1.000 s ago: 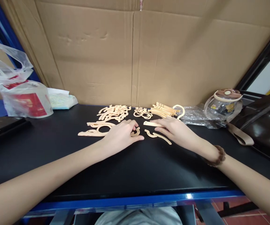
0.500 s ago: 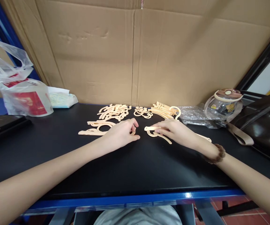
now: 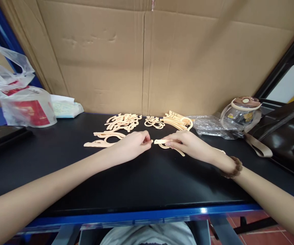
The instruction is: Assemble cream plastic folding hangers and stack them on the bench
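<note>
Left hand (image 3: 133, 147) pinches a tiny wooden bit (image 3: 150, 141), right hand (image 3: 189, 144) pinches a flat strip (image 3: 159, 141); cutout piles (image 3: 123, 121) just behind, jar (image 3: 241, 110) far right.

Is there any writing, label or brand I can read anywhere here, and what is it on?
Nothing can be read.
Plastic bag: red label, print too blurred.
Water bottle: small stickers, no legible words.
Wooden strip in right hand, small wooden piece in left hand: no marks seen.
</note>
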The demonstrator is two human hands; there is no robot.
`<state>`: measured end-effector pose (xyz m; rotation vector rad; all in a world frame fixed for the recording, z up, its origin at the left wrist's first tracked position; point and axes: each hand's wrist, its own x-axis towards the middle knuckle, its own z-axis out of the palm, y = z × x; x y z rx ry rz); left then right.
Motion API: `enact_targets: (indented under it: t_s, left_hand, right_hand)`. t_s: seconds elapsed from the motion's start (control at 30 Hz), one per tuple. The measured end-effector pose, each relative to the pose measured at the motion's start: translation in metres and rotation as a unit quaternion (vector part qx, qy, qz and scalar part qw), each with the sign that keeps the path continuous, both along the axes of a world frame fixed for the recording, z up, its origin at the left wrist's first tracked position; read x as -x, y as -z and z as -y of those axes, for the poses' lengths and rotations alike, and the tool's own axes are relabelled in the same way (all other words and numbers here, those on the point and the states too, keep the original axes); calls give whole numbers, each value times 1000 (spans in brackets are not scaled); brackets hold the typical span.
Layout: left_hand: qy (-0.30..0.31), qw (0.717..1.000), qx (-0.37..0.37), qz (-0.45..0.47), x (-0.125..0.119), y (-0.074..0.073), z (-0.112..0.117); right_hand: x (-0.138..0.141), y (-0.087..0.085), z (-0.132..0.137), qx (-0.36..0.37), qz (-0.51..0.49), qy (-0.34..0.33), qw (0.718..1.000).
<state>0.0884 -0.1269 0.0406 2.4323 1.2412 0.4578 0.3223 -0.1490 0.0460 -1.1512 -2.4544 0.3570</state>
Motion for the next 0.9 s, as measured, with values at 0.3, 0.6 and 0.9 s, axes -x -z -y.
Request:
enact_targets:
  t_s: [0.3,0.6,0.9]
  left_hand:
    - [-40,998,10,46,-10,-8,14]
    - [-7,998,-59,4,-7,-3,26]
    - [43,997,-56,4,-4,-1,32]
  right_hand:
    - [-2,3,-2,116,-100,-1,988]
    - [6,-3,6,81,-110,-74,988]
    - [7,-3,9,27,-108,-98,989]
